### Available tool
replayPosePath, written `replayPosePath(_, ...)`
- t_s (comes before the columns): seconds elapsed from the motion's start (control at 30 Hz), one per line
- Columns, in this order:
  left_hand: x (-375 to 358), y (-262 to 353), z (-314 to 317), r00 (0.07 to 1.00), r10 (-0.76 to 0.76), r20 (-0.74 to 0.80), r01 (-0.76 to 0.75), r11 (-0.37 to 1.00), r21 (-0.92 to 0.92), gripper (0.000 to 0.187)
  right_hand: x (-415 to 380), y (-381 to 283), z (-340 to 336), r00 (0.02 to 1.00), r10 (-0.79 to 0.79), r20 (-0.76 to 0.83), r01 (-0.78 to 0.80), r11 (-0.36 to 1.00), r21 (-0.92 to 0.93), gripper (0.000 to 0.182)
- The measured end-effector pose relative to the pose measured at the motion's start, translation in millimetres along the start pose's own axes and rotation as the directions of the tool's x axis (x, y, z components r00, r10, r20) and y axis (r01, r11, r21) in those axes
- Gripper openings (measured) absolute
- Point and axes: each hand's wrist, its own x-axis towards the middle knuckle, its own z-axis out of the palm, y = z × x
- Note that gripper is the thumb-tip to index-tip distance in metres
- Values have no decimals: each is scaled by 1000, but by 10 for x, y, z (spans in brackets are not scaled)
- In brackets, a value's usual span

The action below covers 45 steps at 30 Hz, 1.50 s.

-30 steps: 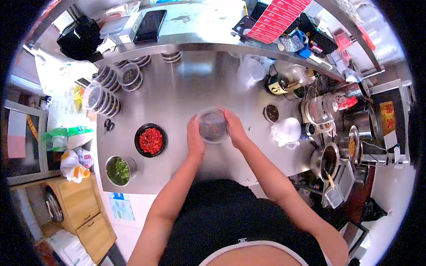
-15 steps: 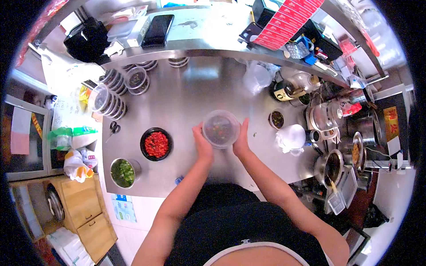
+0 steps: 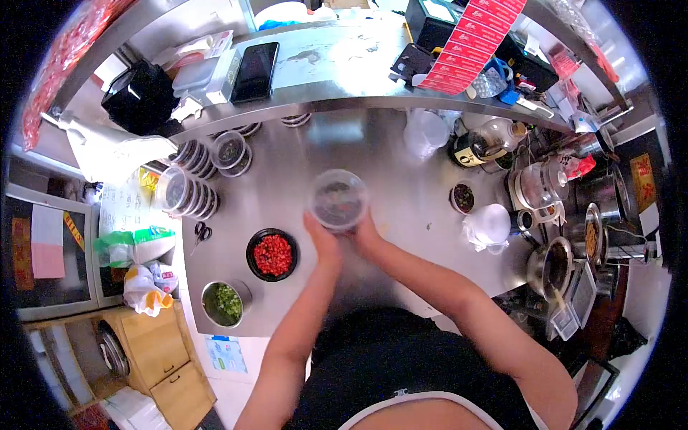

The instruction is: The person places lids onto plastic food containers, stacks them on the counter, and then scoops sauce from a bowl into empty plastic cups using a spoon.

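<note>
From the head camera I saw a clear round tub [image 3: 339, 199] held over the steel table [image 3: 408, 272]. Its pale, see-through rim ringed a dark filling flecked with green and dull red; blur kept me from making out the pieces, or whether a lid was on.

The left hand [image 3: 322, 240] was clamped on the tub's near left side, and the right hand [image 3: 364, 231] gripped its near right side. Both sets of fingers were partly hidden beneath it. The black bowl [image 3: 250, 259] of chopped red pieces lay to the left, nearer the body, with the steel pot [image 3: 246, 297] of chopped greens beyond it at the table's near left corner.

Against the frame before, my view had tipped, showing more of the shelf [image 3: 315, 97] at the top. The tub had moved away from the body and leftward over the table, and the hands had slipped from its flanks to its near side.
</note>
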Motion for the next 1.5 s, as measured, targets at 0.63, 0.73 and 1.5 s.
replayPosePath(0.63, 2160, 1317, 392, 981, -38, 188, 75, 978, -195, 75, 470, 267, -192, 975, -28, 220, 182, 668, -722, 71)
replayPosePath(0.73, 2083, 1313, 433, 974, -106, 201, 142, 974, -176, 70, -693, -144, -458, 978, 44, 204, 173, 379, -909, 62)
replayPosePath(1.5, -1704, -1937, 2328, 391, -424, 816, -916, -262, 303, 25, -4487, -1612, -5178, 88, -345, -935, 478, 838, -264, 69)
